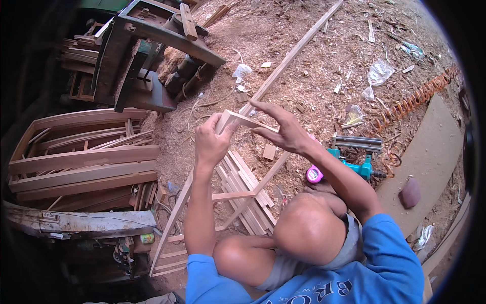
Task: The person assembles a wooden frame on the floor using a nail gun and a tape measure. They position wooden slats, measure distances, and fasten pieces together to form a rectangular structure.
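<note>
My left hand (pixel 211 144) is closed on the upper corner of a slatted wooden frame (pixel 233 195), which slants down between my arms. From that corner a short wooden strip (pixel 248 120) reaches across to my right hand (pixel 286 129). The fingers of that hand are spread, one on either side of the strip's end; how firmly they touch it cannot be made out. Just behind the hands lies the near end of a long wooden batten (pixel 298 53), which stretches away to the far right.
Beside my right arm lie a teal nail gun (pixel 358 168), a pink tape measure (pixel 314 175) and a coiled orange hose (pixel 415 99). Several strips (pixel 243 177) are stacked below the frame. Curved wooden pieces (pixel 83 159) and a metal machine (pixel 152 55) stand left. Shavings cover the ground.
</note>
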Motion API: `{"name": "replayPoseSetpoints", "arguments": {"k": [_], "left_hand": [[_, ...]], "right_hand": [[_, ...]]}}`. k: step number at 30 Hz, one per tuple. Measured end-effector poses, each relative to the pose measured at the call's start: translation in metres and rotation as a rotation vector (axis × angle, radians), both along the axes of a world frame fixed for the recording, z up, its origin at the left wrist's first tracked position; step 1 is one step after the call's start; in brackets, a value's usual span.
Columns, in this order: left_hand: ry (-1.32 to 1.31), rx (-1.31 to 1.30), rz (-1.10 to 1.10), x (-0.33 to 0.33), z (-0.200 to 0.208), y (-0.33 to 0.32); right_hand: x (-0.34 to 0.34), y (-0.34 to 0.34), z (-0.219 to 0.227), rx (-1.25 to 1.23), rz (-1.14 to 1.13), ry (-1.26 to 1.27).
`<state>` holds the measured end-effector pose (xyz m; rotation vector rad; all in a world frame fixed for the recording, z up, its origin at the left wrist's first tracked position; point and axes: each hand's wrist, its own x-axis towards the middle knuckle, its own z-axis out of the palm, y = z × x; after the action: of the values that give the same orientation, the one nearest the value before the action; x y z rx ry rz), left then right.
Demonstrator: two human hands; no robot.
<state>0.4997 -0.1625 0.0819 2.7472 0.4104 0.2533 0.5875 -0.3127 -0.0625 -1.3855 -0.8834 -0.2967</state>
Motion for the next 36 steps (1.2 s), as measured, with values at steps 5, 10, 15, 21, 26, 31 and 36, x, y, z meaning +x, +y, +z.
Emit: {"name": "replayPoseSetpoints", "arguments": {"k": [5,10,15,21,26,31,36], "left_hand": [[-0.043,-0.028,-0.029,0.003,-0.007,0.006],[-0.074,-0.049,-0.099,0.005,-0.016,0.001],[0.039,-0.032,-0.056,0.009,-0.013,-0.008],[0.099,0.001,-0.038,0.016,-0.024,-0.021],[0.087,-0.015,-0.075,0.014,-0.027,-0.031],[0.111,-0.051,-0.077,0.007,-0.022,-0.036],[0.166,-0.108,-0.047,0.002,-0.013,-0.029]], "right_hand": [[-0.023,-0.079,-0.084,-0.628,0.020,0.275],[-0.083,-0.155,-0.154,-1.211,0.026,0.122],[-0.081,-0.154,-0.188,-1.536,-0.249,-0.161],[-0.058,-0.160,-0.189,-1.616,-0.102,-0.008],[-0.058,-0.167,-0.180,-1.664,-0.026,0.057],[-0.046,-0.173,-0.152,-1.670,0.065,-0.009],[-0.023,-0.179,-0.107,-1.707,0.060,-0.082]]}}
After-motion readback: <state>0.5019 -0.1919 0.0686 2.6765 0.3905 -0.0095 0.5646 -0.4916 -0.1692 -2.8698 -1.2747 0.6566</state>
